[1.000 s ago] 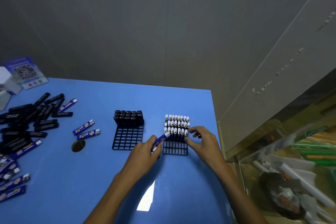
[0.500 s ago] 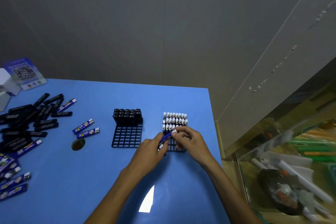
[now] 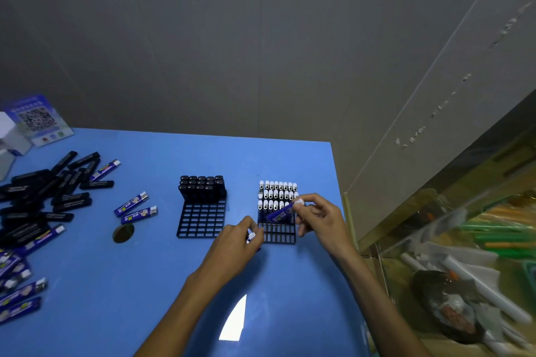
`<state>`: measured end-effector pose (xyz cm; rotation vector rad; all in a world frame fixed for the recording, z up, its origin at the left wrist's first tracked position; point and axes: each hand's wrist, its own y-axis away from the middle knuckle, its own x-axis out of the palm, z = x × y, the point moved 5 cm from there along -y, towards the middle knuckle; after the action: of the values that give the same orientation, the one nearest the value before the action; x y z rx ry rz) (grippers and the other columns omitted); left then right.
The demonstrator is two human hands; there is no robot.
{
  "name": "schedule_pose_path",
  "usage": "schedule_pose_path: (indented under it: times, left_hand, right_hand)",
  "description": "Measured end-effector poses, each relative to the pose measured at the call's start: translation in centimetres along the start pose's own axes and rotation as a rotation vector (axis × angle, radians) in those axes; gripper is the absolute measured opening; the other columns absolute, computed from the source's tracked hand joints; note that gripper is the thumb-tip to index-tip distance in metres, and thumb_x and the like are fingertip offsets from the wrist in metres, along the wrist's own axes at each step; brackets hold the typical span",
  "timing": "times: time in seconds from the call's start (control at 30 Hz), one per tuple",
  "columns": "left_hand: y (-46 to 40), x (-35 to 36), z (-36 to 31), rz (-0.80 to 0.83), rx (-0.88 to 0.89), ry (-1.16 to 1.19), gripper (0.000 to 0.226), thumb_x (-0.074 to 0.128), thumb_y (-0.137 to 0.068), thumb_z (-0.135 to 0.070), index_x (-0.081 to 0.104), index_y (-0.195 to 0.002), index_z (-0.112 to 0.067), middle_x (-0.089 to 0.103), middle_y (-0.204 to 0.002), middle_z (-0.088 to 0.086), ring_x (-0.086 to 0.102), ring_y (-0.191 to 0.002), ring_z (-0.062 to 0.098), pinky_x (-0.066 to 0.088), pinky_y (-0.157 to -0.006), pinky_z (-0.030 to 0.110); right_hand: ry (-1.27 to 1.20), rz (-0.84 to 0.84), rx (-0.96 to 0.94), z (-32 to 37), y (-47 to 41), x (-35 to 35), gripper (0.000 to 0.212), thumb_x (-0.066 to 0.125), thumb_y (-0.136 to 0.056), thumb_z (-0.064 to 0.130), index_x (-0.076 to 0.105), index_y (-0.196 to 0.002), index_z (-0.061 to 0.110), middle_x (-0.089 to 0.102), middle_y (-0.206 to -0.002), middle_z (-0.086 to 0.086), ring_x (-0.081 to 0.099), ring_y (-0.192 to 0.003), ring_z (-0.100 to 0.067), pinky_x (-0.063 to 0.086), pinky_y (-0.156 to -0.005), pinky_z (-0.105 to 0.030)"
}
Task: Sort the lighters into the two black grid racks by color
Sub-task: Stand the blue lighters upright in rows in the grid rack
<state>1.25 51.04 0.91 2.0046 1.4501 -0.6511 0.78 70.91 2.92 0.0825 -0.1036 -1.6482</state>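
Right hand (image 3: 319, 217) pinches a blue lighter (image 3: 280, 212) tilted, cap up-right; left hand (image 3: 237, 249) grips another lighter (image 3: 251, 236).

Two black grid racks (image 3: 201, 222) (image 3: 278, 233), two hands (image 3: 236, 249) (image 3: 320, 220), two loose blue lighters (image 3: 132, 204) (image 3: 139, 214) beside the round table hole (image 3: 123, 233)

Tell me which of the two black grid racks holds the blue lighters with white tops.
The right rack, under the right hand. White-topped blue lighters stand in its far rows; the left rack holds only black lighters.
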Motion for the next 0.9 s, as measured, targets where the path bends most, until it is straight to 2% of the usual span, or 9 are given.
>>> schedule_pose_path:
  times: [0.13, 0.27, 0.33, 0.4, 0.47, 0.53, 0.7, 0.8, 0.9]
  left_hand:
    - [0.1, -0.4, 0.5, 0.005, -0.015, 0.03, 0.024, 0.05, -0.097, -0.038, 0.052, -0.079, -0.023, 0.058, -0.052, -0.011, 0.044, -0.046, 0.006, 0.033, -0.047, 0.02]
    - [0.2, -0.4, 0.8, 0.009, -0.021, 0.031, 0.024, 0.05, -0.097, -0.038, 0.052, -0.078, -0.023, 0.058, -0.054, -0.021, 0.045, -0.046, 0.006, 0.033, -0.047, 0.019]
    - [0.1, -0.4, 1.0, 0.008, -0.029, 0.04, 0.024, 0.051, -0.096, -0.038, 0.053, -0.077, -0.024, 0.058, -0.053, -0.02, 0.045, -0.046, 0.006, 0.036, -0.049, 0.023]
    - [0.1, -0.5, 1.1, 0.008, -0.037, 0.052, 0.023, 0.051, -0.096, -0.037, 0.053, -0.077, -0.024, 0.058, -0.054, -0.018, 0.046, -0.046, 0.005, 0.038, -0.05, 0.025]
    - [0.1, -0.5, 1.2, 0.007, -0.042, 0.058, 0.023, 0.051, -0.096, -0.037, 0.054, -0.077, -0.024, 0.059, -0.055, -0.017, 0.046, -0.047, 0.005, 0.039, -0.051, 0.025]
    - [0.0, -0.6, 1.3, 0.007, -0.043, 0.056, 0.022, 0.051, -0.096, -0.037, 0.054, -0.078, -0.024, 0.06, -0.057, -0.019, 0.047, -0.048, 0.005, 0.039, -0.051, 0.025]
    - [0.0, -0.7, 1.6, -0.001, -0.048, 0.063, 0.023, 0.051, -0.096, -0.039, 0.055, -0.078, -0.025, 0.062, -0.06, -0.013, 0.053, -0.052, 0.009, 0.041, -0.052, 0.026]
    - [-0.1, -0.7, 1.7, 0.001, -0.049, 0.061, 0.023, 0.052, -0.096, -0.039, 0.055, -0.078, -0.024, 0.063, -0.06, -0.009, 0.055, -0.054, 0.012, 0.042, -0.052, 0.027]
    - [-0.3, -0.7, 1.9, -0.005, -0.055, 0.063, 0.024, 0.051, -0.096, -0.039, 0.055, -0.078, -0.024, 0.063, -0.061, -0.007, 0.051, -0.051, 0.006, 0.04, -0.051, 0.024]
  right_hand:
    - [0.093, -0.023, -0.01, -0.8, 0.0, -2.2, 0.006, 0.065, -0.089, 0.006, 0.066, -0.093, 0.0, 0.058, -0.061, -0.009, 0.058, -0.051, -0.021, 0.052, -0.055, -0.032]
    - [0.265, -0.065, -0.031, -1.7, -0.3, -3.9, 0.006, 0.072, -0.085, 0.009, 0.068, -0.088, 0.008, 0.055, -0.066, -0.017, 0.059, -0.055, -0.021, 0.053, -0.061, -0.041]
    - [0.387, -0.076, -0.054, -2.1, -0.5, -4.1, 0.006, 0.072, -0.084, 0.012, 0.069, -0.088, 0.015, 0.058, -0.066, -0.008, 0.058, -0.056, -0.016, 0.051, -0.062, -0.034]
    - [0.506, -0.081, -0.083, -2.3, -0.8, -4.1, 0.01, 0.072, -0.084, 0.013, 0.07, -0.091, 0.019, 0.059, -0.067, 0.004, 0.055, -0.059, -0.012, 0.047, -0.062, -0.022]
    - [0.571, -0.082, -0.104, -2.4, -1.0, -4.0, 0.012, 0.071, -0.083, 0.011, 0.07, -0.094, 0.017, 0.059, -0.068, 0.007, 0.051, -0.059, -0.006, 0.043, -0.061, -0.014]
    - [0.589, -0.082, -0.104, -2.6, -1.2, -3.9, 0.013, 0.07, -0.083, 0.01, 0.069, -0.094, 0.016, 0.056, -0.066, 0.009, 0.048, -0.058, -0.005, 0.041, -0.06, -0.013]
    - [0.593, -0.105, -0.087, -3.5, -1.9, -4.1, 0.015, 0.07, -0.082, 0.008, 0.067, -0.091, 0.019, 0.054, -0.064, 0.01, 0.048, -0.056, -0.006, 0.043, -0.06, -0.017]
    - [0.615, -0.093, -0.096, -3.9, -2.2, -4.3, 0.015, 0.069, -0.085, 0.009, 0.069, -0.091, 0.022, 0.062, -0.079, 0.012, 0.059, -0.062, -0.009, 0.054, -0.065, -0.027]
    - [0.66, -0.07, -0.119, -4.2, -2.5, -4.3, 0.015, 0.065, -0.088, 0.006, 0.07, -0.085, 0.019, 0.065, -0.086, 0.008, 0.062, -0.062, -0.009, 0.055, -0.066, -0.032]
